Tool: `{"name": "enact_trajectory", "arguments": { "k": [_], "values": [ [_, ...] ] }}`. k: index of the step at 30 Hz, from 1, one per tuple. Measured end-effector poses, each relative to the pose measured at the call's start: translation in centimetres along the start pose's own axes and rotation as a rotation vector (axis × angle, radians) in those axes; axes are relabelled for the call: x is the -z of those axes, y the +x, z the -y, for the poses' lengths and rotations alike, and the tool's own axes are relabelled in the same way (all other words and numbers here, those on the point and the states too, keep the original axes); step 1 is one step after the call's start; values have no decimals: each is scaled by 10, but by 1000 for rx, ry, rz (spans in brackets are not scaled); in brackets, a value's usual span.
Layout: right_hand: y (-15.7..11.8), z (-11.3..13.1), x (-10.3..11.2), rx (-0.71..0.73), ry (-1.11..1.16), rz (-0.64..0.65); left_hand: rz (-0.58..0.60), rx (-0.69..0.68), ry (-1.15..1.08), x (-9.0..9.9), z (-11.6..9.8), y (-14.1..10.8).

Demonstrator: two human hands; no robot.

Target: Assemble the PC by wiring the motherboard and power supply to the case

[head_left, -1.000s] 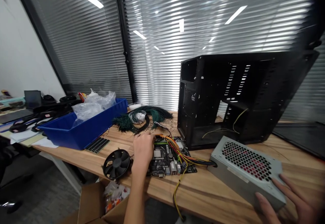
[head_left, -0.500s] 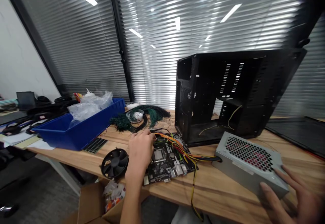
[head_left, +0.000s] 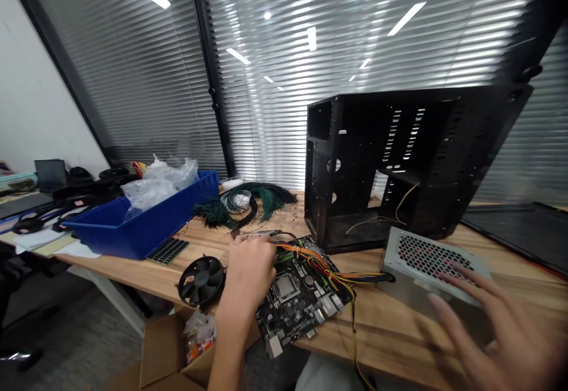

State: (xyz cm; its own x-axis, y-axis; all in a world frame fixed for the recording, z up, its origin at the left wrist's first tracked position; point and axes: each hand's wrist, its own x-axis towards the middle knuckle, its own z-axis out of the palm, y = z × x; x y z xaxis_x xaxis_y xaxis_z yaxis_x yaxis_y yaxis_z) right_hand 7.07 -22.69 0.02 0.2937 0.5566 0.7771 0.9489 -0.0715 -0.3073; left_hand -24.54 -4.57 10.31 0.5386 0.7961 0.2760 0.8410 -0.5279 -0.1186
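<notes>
The right hand (head_left: 492,332) is spread open, blurred, its fingers (head_left: 461,284) over one metal power supply (head_left: 426,258). The left hand (head_left: 248,278), fingers curled together, sits at one motherboard (head_left: 302,299), whose corner juts past the table (head_left: 355,343) edge; any grip on the thin cable (head_left: 261,235) is unclear. Beyond lie one round fan (head_left: 201,281), one blue bin (head_left: 133,231), one green wire bundle (head_left: 244,204) and one black computer case (head_left: 381,172). No writing is legible.

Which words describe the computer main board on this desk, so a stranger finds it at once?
On the wooden desk, find the open black computer case. In front of it lies a flat black main board, with yellow and orange wires across it. Unlike the round fan on its left, it carries a square metal plate.
</notes>
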Motion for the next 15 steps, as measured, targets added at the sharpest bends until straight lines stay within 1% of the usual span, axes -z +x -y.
{"name": "enact_trajectory", "arguments": {
  "k": [1, 2, 4, 6, 7, 9, 10, 12, 15],
  "values": [
    [12, 19, -6, 60, 62, 78, 8, -2, 3, 2, -1, -1],
    [24, 38, -13, 106, 114, 188, 13, -6, 8, 4, -1, -1],
    [47, 74, -31, 216, 190, 368, 14, -9, 17, 6, -1, -2],
    [66, 102, -50, 298, 195, 525, 8, -17, 9, 8, -1, -2],
    [74, 112, -59, 342, 177, 591, 10, -20, 0, 8, 0, -2],
    [87, 125, -74, 394, 150, 697, 17, -15, -27, 8, 1, -2],
    [94, 127, -79, 394, 165, 732, 21, -6, -45, 8, 2, -2],
    [105, 128, -86, 355, 258, 755, 27, 20, -85, 8, 3, -2],
    [121, 124, -91, 275, 452, 746, 29, 53, -128, 11, 4, -2]
  ]
}}
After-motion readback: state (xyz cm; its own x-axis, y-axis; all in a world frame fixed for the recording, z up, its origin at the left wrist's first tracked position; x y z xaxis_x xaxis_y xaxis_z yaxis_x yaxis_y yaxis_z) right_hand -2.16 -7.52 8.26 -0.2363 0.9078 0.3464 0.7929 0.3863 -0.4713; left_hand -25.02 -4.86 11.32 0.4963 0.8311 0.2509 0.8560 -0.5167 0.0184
